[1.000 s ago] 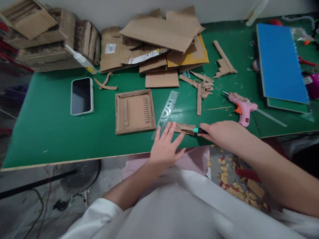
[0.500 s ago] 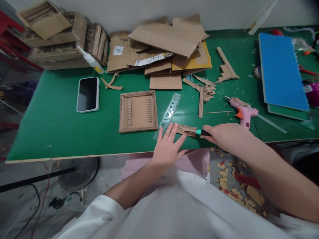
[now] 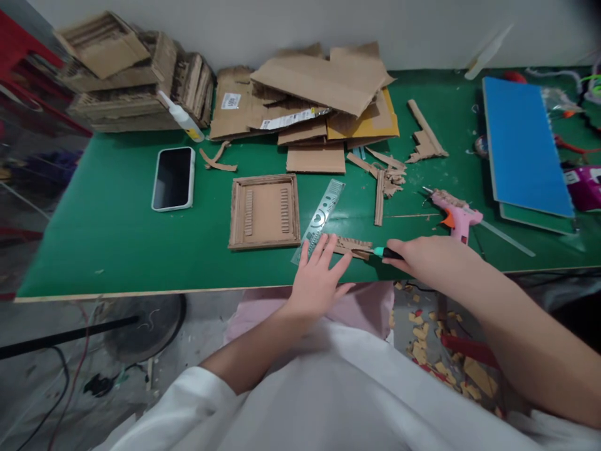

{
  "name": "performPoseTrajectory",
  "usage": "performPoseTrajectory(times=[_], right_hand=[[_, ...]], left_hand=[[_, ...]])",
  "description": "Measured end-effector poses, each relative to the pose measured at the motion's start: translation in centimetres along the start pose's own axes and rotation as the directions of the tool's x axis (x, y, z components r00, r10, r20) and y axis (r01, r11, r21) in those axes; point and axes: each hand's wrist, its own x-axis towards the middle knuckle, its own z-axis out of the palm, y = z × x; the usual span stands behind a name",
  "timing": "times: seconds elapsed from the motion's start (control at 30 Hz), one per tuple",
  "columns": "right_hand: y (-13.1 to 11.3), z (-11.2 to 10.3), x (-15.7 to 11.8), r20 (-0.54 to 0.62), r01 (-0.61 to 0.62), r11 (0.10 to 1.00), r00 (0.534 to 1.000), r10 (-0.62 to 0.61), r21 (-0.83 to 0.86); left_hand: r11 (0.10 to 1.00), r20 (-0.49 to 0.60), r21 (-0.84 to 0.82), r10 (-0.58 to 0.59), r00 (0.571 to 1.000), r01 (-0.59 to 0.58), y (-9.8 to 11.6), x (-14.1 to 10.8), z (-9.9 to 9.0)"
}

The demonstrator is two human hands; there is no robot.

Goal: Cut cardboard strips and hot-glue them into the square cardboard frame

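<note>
Head view: cardboard strip (image 3: 357, 244), long axis near 9-to-3, lies at 1 o'clock from the left hand (image 3: 315, 285), nearer, spread flat on its 9-o'clock end, and 9 from the right hand (image 3: 417, 254), gripping a cutter (image 3: 381, 252); half-second change: framing only, hold unchanged.

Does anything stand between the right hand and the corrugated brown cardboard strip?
Only the slim black-and-teal tool gripped in the right hand, at the strip's right end. The left hand covers its left end.
</note>
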Motion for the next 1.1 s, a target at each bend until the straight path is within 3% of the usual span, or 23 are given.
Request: performPoseTrajectory(times=[0.7, 1.1], right_hand=[[0.4, 0.9, -0.3, 0.015, -0.011, 1.0, 1.0, 0.01, 0.003], [2.1, 3.1, -0.8, -0.018, -0.024, 0.997, 1.0, 0.025, 0.07]], left_hand=[[1.0, -0.037, 0.013, 0.003, 0.999, -0.003, 0.4, 0.0, 0.1], [1.0, 0.013, 0.014, 0.004, 1.0, -0.004, 0.4, 0.1, -0.1]])
